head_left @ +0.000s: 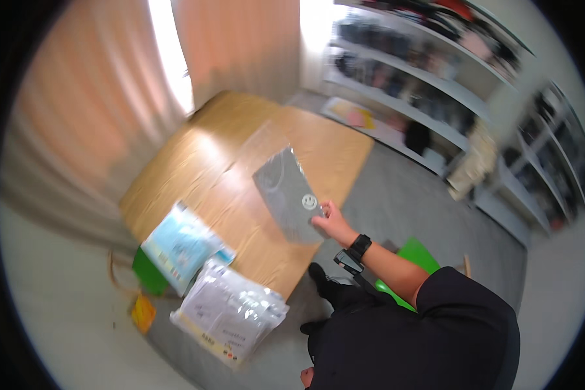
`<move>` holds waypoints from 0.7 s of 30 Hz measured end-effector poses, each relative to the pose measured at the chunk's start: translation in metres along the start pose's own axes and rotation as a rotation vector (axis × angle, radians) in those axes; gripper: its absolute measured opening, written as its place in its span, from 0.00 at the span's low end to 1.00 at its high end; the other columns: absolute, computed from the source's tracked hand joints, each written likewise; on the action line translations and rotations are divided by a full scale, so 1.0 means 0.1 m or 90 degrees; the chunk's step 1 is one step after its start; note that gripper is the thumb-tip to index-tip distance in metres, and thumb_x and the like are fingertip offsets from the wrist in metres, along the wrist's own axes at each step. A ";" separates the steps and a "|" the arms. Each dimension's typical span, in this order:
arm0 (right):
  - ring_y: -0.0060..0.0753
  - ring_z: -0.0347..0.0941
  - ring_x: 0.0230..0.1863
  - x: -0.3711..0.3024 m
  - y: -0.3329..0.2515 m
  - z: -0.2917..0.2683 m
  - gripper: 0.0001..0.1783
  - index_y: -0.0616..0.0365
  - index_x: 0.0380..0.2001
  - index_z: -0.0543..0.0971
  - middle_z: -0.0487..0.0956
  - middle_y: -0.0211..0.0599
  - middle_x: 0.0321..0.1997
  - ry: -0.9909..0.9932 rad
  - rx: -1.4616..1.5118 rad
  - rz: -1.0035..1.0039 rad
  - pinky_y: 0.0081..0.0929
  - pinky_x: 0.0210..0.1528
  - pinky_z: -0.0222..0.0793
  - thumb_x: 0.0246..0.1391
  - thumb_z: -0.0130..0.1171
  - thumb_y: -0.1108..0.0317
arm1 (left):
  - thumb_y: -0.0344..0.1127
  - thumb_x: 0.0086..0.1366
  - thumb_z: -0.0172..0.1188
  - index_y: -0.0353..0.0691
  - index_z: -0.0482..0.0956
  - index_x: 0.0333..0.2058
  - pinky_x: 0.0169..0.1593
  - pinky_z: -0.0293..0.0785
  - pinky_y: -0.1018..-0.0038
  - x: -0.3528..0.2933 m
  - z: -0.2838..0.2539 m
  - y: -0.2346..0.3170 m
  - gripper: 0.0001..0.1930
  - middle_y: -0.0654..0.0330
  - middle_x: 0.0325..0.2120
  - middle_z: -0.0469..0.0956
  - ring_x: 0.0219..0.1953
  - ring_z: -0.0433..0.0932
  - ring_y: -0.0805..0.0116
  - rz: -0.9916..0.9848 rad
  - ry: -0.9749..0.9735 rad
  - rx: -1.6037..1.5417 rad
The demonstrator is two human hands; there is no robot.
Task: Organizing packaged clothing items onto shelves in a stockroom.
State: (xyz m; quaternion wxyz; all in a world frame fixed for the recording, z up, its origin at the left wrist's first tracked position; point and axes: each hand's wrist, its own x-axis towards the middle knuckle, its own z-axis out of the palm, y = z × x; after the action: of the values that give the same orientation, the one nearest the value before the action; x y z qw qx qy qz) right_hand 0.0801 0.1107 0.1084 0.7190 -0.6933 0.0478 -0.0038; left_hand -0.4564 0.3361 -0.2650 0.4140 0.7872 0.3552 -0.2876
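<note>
My right hand (335, 223) pinches the lower right edge of a flat plastic bag (285, 188), holding it tilted above the wooden table (195, 175). The bag looks grey with shiny clear edges and has a white smiley face near my fingers. A dark watch (352, 255) is strapped round my right wrist. Only a small piece of my left hand (307, 376) shows at the lower edge beside my dark clothing, its fingers hidden. Left of the bag, a light-blue plastic-wrapped pack (183, 247) lies at the table's near left edge. Nearer me is a pile of clear plastic packages (234, 312).
Green chairs stand at the left (151, 273) and by my right arm (417, 257). White shelves (403, 55) full of blurred items line the far right. Peach curtains (237, 45) hang behind the table. A yellow object (143, 314) sits at the lower left.
</note>
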 end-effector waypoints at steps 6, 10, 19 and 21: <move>0.19 0.71 0.37 -1.03 0.32 -1.51 0.22 0.61 0.48 0.71 0.76 0.29 0.38 0.024 0.055 0.174 0.21 0.39 0.69 0.46 0.53 0.75 | 0.45 0.54 0.61 0.34 0.78 0.30 0.38 0.72 0.70 0.52 -0.59 0.43 0.17 0.53 0.27 0.79 0.31 0.76 0.68 0.183 -0.080 0.122; 0.26 0.71 0.45 -1.66 0.94 -2.52 0.24 0.62 0.49 0.71 0.77 0.35 0.43 0.117 -0.067 0.192 0.27 0.50 0.66 0.44 0.49 0.77 | 0.45 0.55 0.61 0.34 0.78 0.31 0.39 0.72 0.71 0.57 -0.47 1.62 0.17 0.55 0.27 0.79 0.32 0.76 0.70 0.285 -0.184 0.243; 0.19 0.68 0.45 -1.47 0.26 -3.71 0.20 0.61 0.47 0.72 0.75 0.27 0.44 0.022 0.163 0.084 0.23 0.50 0.65 0.49 0.60 0.73 | 0.49 0.67 0.49 0.36 0.71 0.50 0.47 0.71 0.72 0.05 0.29 5.46 0.22 0.58 0.41 0.76 0.44 0.75 0.67 0.211 -0.530 -0.264; 0.16 0.68 0.38 -1.51 0.33 -4.14 0.14 0.60 0.40 0.74 0.75 0.23 0.36 0.039 0.064 0.143 0.20 0.42 0.67 0.50 0.62 0.70 | 0.42 0.67 0.52 0.35 0.65 0.54 0.50 0.70 0.70 -0.79 0.53 6.63 0.22 0.54 0.46 0.74 0.47 0.74 0.66 0.212 -0.632 -0.456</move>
State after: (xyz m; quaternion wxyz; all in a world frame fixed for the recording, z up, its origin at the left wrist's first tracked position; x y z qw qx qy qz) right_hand -0.1029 -0.2899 0.0711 0.7470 -0.6461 0.1472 0.0532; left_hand 0.0176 -0.0029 0.0642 0.8063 0.4177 0.0681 -0.4133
